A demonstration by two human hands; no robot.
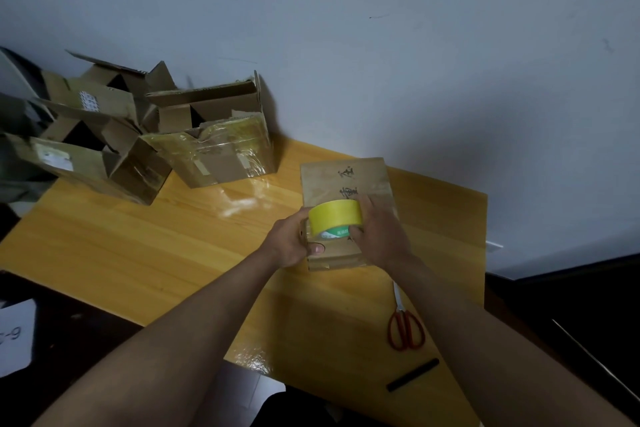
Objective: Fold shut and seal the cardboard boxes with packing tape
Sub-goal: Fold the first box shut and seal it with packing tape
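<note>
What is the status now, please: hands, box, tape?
Left hand holds box edge. Right hand holds tape roll on closed box. Scissors lie apart, nothing blocking.

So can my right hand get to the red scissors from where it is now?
Probably yes. The red scissors lie in the open on the table, right beside your right forearm with nothing on them. But your right hand is holding the tape roll, so free it first.

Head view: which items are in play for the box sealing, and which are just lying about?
In play:
- flat brown box, under both hands
- yellow tape roll, held on it by left hand and right hand
- open boxes at the back left, flaps up
- red scissors, likely for cutting tape

Lying about:
- black stick
- white paper beside the table
</note>
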